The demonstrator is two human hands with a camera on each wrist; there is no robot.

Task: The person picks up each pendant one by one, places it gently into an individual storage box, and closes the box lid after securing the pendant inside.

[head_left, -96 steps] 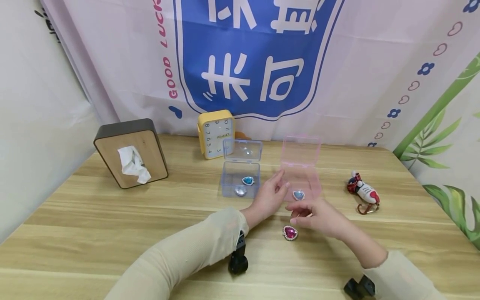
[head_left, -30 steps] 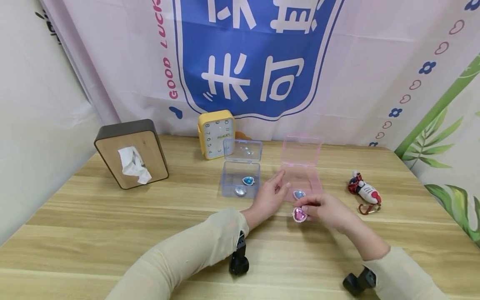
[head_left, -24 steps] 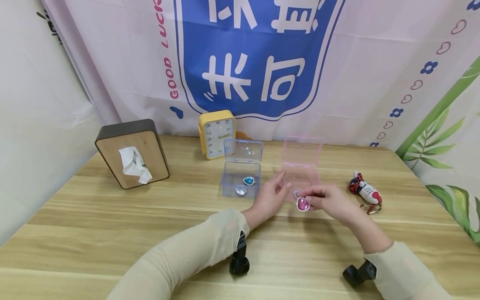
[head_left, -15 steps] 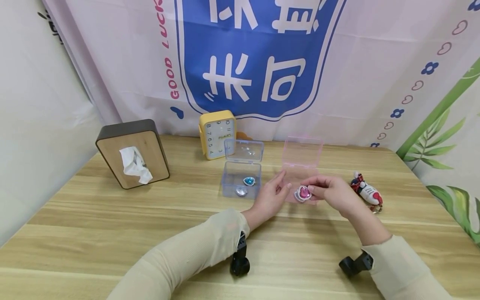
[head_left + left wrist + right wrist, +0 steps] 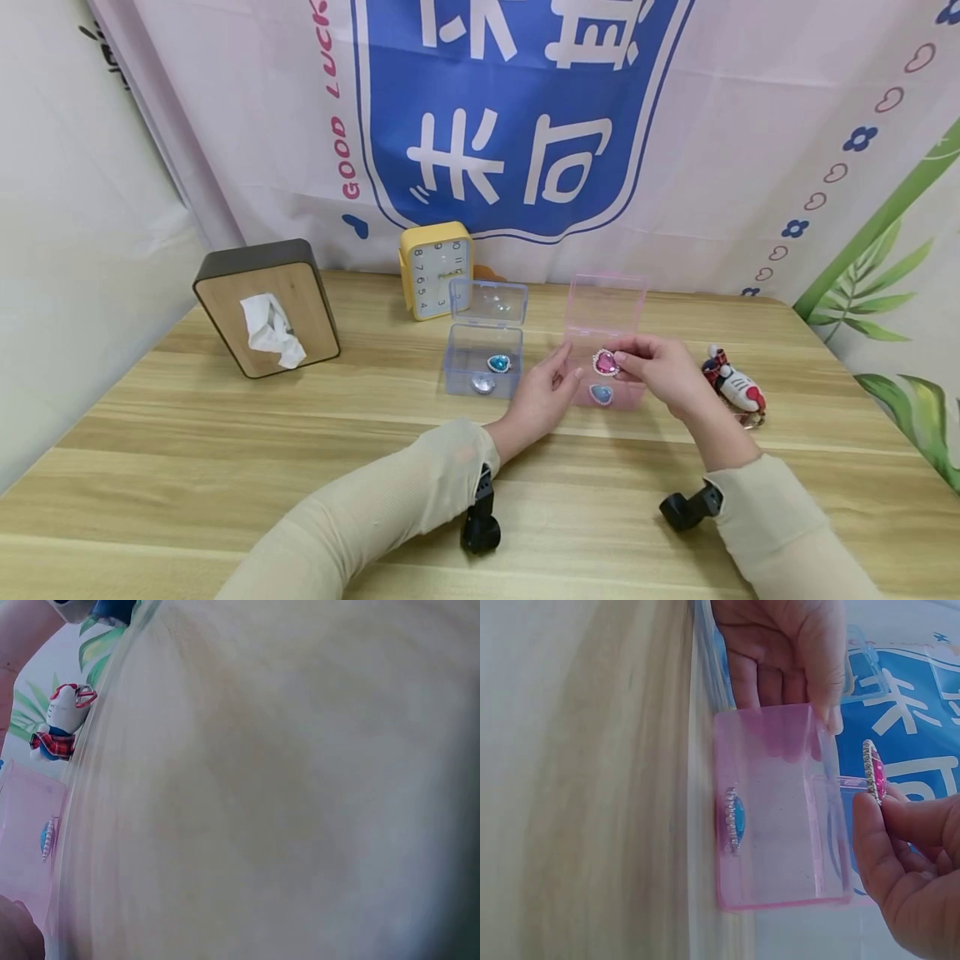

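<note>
My right hand pinches a pink heart-shaped gem with a rhinestone rim, between thumb and fingers. In the right wrist view this gem stands on edge, above the open pink clear box. Inside that box, a light-blue gem lies near the front wall. My left hand rests against the box's left side with fingers extended and the thumb at the rim. To its left stands an open blue clear box, holding a teal gem and a clear gem.
A yellow clock stands behind the blue box. At the far left is a tissue box. A plush keychain lies right of my right hand. A printed cloth hangs behind the wooden table.
My right hand has picked the pink gem off the table and carried it forward over the pink box, past the light-blue gem. The left hand has stayed at the box's side.
</note>
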